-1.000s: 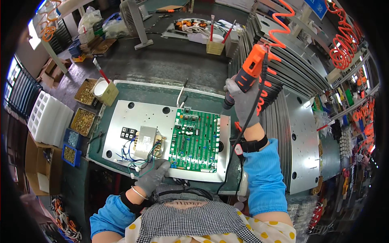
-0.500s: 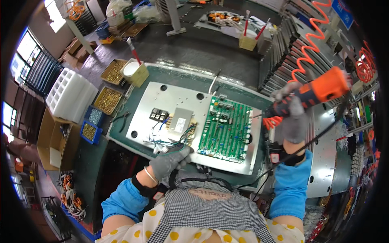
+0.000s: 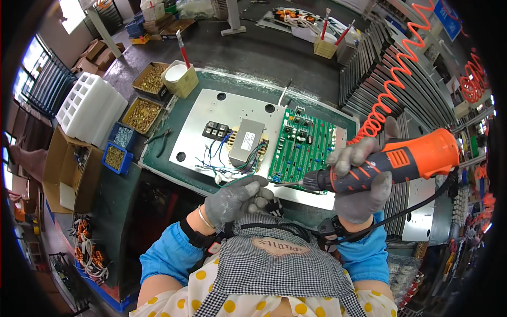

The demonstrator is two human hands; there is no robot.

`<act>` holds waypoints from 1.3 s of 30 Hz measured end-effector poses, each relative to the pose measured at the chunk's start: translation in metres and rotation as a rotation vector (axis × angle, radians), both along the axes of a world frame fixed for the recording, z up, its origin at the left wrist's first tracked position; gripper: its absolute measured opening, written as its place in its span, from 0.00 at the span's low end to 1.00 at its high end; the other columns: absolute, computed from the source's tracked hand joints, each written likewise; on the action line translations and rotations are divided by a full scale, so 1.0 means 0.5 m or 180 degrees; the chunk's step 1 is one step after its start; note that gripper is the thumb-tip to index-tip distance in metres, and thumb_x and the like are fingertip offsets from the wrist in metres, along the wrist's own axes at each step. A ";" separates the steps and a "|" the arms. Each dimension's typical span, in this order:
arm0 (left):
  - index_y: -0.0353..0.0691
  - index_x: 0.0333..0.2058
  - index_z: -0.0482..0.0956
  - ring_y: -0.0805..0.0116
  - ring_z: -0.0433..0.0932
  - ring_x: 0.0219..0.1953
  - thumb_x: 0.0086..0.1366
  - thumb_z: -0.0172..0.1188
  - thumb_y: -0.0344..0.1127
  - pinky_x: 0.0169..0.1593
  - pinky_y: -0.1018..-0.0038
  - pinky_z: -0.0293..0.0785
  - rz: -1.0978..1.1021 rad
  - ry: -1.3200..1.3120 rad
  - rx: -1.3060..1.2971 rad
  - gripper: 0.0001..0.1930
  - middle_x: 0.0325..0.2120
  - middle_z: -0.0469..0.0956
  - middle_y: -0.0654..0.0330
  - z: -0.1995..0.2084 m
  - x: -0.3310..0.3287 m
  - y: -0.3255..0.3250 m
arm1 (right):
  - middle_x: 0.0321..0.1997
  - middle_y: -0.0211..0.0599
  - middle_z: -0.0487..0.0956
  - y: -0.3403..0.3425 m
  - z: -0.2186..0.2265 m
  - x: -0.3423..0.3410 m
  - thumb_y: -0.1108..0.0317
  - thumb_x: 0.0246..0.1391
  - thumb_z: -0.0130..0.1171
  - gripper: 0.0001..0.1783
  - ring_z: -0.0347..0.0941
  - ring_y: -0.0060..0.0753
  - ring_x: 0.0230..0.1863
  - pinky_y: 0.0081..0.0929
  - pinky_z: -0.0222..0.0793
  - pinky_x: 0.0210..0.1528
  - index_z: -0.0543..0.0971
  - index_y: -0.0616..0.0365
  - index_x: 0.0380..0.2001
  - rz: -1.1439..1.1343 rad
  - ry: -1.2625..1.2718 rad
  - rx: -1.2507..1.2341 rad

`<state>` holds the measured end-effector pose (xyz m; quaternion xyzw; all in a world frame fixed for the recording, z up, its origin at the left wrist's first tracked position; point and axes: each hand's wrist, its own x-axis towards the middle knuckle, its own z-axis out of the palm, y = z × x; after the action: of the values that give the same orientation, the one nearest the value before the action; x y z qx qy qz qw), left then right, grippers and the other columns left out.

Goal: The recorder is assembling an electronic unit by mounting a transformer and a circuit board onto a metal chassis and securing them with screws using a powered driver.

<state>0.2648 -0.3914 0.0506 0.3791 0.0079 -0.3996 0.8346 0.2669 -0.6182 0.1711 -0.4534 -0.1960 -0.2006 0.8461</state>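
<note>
My right hand (image 3: 362,203), in a grey glove, is wrapped round an orange and black power screwdriver (image 3: 409,162). Its thin bit points left, with the tip close to the fingers of my left hand (image 3: 232,202). That hand, gloved too, is closed at the near edge of a metal plate (image 3: 198,127); whatever its fingers pinch is too small to make out. A green circuit board (image 3: 302,145) lies on the plate's right part, its near right corner behind the screwdriver. Left of the board sit a grey transformer (image 3: 246,143) with loose wires and black terminal blocks (image 3: 216,130).
Left of the plate are pliers (image 3: 157,140), a blue bin of brass-coloured screws (image 3: 115,158), boxes of brass parts (image 3: 142,114) and a tub with a brush (image 3: 177,73). A coiled orange hose (image 3: 393,87) hangs at the right, before stacked metal panels (image 3: 364,68).
My right hand has brought the screwdriver down and left, from beyond the board's right edge to my left hand. My left hand stays by the plate's near edge.
</note>
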 end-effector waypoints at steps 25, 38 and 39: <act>0.37 0.27 0.72 0.82 0.57 0.12 0.69 0.39 0.64 0.17 0.84 0.54 0.0362 -0.0526 0.1066 0.32 0.12 0.64 0.69 0.049 -0.020 -0.021 | 0.30 0.33 0.74 0.055 -0.041 -0.020 0.50 0.58 0.53 0.21 0.75 0.29 0.35 0.37 0.72 0.48 0.71 0.59 0.39 -0.0285 0.0334 -0.0163; 0.38 0.37 0.71 0.83 0.65 0.18 0.64 0.56 0.57 0.17 0.91 0.64 0.0433 0.0594 -0.0301 0.24 0.23 0.71 0.65 -0.004 -0.006 -0.031 | 0.35 0.31 0.73 0.057 -0.049 -0.011 0.55 0.59 0.52 0.17 0.74 0.28 0.34 0.41 0.71 0.48 0.71 0.59 0.41 -0.0579 0.0366 0.0087; 0.39 0.34 0.71 0.82 0.64 0.17 0.63 0.55 0.58 0.16 0.91 0.62 0.0543 0.0729 -0.0121 0.24 0.22 0.71 0.66 0.011 -0.004 -0.038 | 0.35 0.31 0.73 0.059 -0.047 -0.011 0.55 0.59 0.52 0.17 0.74 0.28 0.33 0.41 0.71 0.48 0.71 0.59 0.40 -0.0652 0.0370 0.0059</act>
<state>0.2628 -0.4103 0.0563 0.3131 0.1278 -0.3679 0.8662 0.2614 -0.5886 0.1478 -0.4741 -0.0974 -0.2612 0.8352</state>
